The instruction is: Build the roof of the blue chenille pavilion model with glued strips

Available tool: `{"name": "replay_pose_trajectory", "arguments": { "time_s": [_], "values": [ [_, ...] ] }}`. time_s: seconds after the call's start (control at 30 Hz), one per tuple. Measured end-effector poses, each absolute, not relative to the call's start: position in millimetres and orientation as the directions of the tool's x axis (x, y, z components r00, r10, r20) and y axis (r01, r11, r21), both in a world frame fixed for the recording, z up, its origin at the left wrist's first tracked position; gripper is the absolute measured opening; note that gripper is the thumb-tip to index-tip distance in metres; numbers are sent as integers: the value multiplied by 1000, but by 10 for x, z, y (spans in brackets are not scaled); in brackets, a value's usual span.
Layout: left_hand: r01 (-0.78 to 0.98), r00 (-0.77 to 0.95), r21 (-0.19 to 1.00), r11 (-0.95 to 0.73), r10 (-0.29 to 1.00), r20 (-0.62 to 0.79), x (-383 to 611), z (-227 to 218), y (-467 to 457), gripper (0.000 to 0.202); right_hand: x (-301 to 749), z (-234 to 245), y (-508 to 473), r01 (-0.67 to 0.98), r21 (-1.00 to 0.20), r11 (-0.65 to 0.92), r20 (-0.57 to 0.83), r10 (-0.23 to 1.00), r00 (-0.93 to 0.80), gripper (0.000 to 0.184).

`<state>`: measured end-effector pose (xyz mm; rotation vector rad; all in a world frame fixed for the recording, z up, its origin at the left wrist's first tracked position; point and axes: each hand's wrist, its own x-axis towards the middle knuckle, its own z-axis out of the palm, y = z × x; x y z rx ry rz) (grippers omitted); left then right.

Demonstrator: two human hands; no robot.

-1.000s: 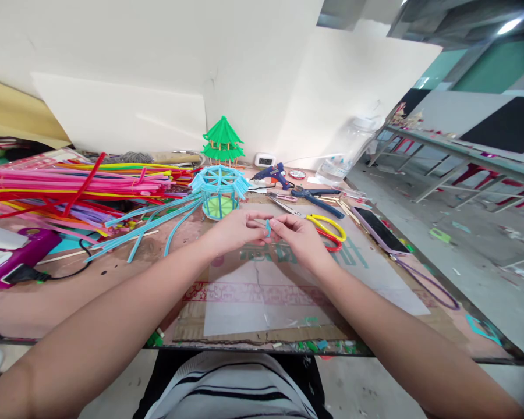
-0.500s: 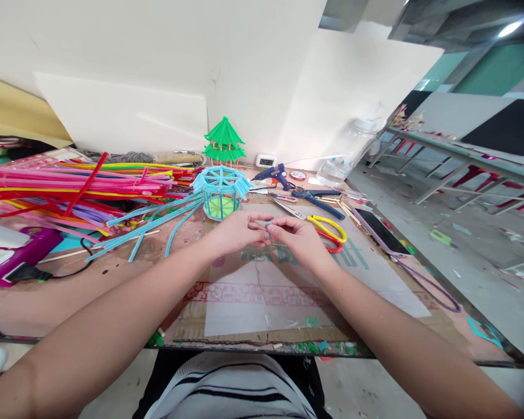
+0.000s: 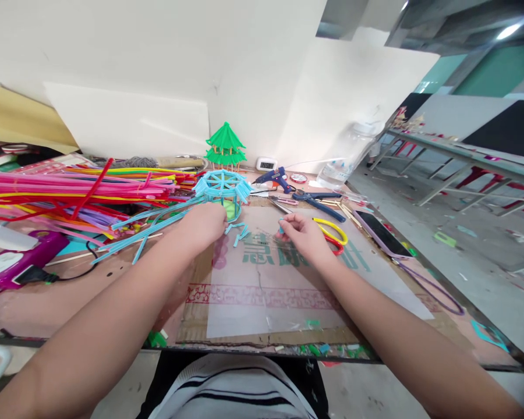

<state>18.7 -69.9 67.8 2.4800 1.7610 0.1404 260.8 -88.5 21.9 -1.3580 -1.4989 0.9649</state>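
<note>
My left hand (image 3: 204,226) is curled beside a light-blue pipe-cleaner pavilion frame (image 3: 222,177), at its lower left; its fingertips are turned away, so what they hold is hidden. My right hand (image 3: 304,233) pinches a small blue piece of pipe cleaner (image 3: 281,226) between thumb and fingers, above the white sheet (image 3: 244,314). Short cut blue pipe-cleaner pieces (image 3: 241,234) lie between the hands. Long light-blue pipe cleaners (image 3: 133,235) stretch out left of my left hand. Scissors (image 3: 339,228) with yellow and red handles lie just behind my right hand.
Behind the frame stands a green-roofed model (image 3: 225,142). A glue gun (image 3: 275,177), pliers (image 3: 321,201), a small clock (image 3: 266,164) and a clear bottle (image 3: 349,154) are at the back. A phone (image 3: 382,233) lies right; bundled pipe cleaners (image 3: 78,189) and a purple device (image 3: 26,256) lie left.
My hands have parted. The left has moved left to beside the blue frame, while the right has shifted slightly right with the small blue piece. Short blue pieces now show between them.
</note>
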Motion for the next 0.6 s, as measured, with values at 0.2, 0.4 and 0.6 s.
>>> {"name": "replay_pose_trajectory", "arguments": {
  "time_s": [0.2,0.4,0.6],
  "values": [
    [941,327,122,-315,941,-89,231,622,-727,31,2481,234,-1026,476,-845,245,156,963,-219,15],
    [868,452,225,-443,892,15,456,464,-805,20,2481,313,-1090,772,-526,357,185,934,-307,15],
    [745,505,418,-519,849,154,479,455,-771,28,2854,297,-877,834,-478,275,254,952,-168,12]
  ]
}}
